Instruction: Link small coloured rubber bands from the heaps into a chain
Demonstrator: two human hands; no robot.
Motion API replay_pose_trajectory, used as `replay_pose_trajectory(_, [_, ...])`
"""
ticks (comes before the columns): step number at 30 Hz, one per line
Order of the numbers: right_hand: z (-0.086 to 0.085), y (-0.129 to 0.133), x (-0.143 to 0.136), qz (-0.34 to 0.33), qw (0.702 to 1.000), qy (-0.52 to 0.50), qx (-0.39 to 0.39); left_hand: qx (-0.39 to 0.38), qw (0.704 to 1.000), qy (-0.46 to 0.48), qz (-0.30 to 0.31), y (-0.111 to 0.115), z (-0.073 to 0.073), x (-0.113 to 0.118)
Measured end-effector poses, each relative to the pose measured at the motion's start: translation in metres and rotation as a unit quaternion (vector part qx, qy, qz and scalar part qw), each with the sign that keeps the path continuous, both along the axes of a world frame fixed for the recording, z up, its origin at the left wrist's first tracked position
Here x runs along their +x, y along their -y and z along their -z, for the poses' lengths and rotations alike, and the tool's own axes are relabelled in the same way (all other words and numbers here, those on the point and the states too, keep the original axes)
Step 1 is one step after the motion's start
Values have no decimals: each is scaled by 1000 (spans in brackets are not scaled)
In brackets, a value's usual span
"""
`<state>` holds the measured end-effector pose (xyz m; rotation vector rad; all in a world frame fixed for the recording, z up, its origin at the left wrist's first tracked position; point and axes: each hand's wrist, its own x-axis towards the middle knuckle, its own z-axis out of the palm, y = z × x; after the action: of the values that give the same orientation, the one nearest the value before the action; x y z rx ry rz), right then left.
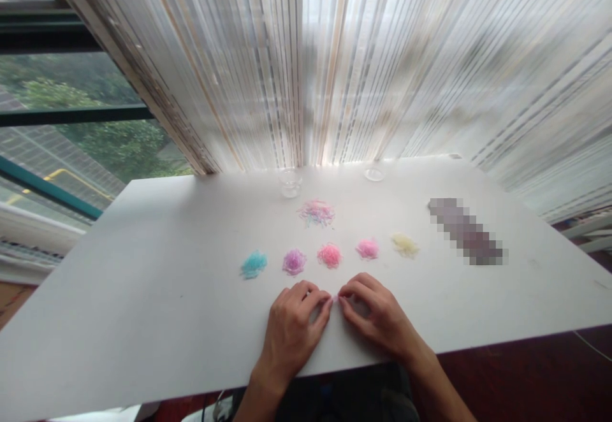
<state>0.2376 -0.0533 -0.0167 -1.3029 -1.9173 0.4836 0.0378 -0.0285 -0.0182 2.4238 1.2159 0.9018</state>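
Note:
My left hand (295, 323) and my right hand (375, 312) rest near the table's front edge, fingertips facing each other. Each pinches thumb against forefinger, and a tiny pale pink rubber band (335, 298) shows between them. Beyond my hands lies a row of small heaps of what look like rubber bands: a teal heap (253, 264), a purple heap (294, 261), a coral heap (329, 255), a pink heap (368, 248) and a pale yellow heap (405, 245). Behind the row is a looser mixed-colour heap (317, 213).
A clear plastic cup (290, 183) stands at the back of the white table (143, 294), with a clear round lid (374, 174) to its right. A blurred-out long object (466, 232) lies at the right. String curtains (335, 65) hang along the far edge; a window is at left.

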Motion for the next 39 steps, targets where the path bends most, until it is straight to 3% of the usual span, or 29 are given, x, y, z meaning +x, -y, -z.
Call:
replay_pose_trajectory(27, [-3, 1, 1, 3, 1000, -6, 17, -25, 999, 26, -13, -1, -2, 0])
replay_pose_trajectory(39, [-13, 2, 2, 20, 997, -75, 29, -25, 999, 29, -20, 0, -3, 0])
